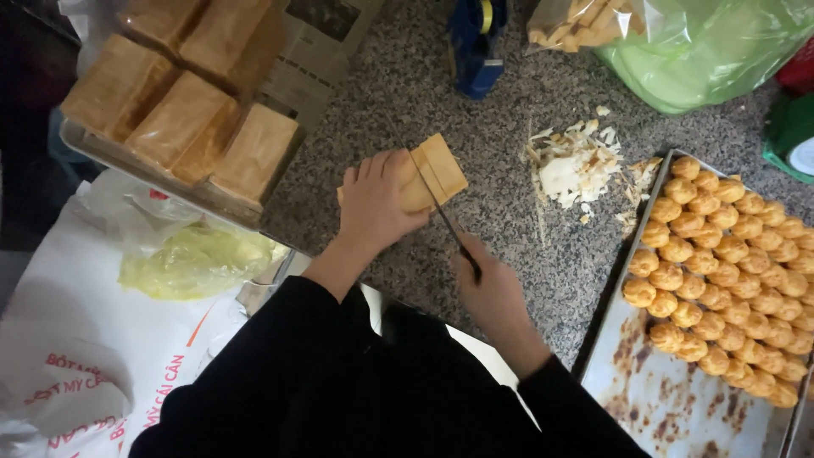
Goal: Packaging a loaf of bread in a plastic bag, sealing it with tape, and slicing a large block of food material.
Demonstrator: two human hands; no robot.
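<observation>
My left hand [376, 203] presses down on a small loaf of bread [434, 172] lying on the speckled stone counter [500, 220]. My right hand [489, 284] grips the dark handle of a long knife [437, 202]. Its blade runs diagonally across the loaf, between the part under my left hand and the cut slices at the loaf's right end. Both arms wear black sleeves.
A metal tray [657, 390] with several small golden puffs [729, 263] sits at the right. Bread trimmings [577, 165] lie mid-counter. A tray of several whole loaves [182, 110] stands at the upper left. Plastic bags [695, 51], a blue tape dispenser [475, 38] and a white sack [93, 339] surround the counter.
</observation>
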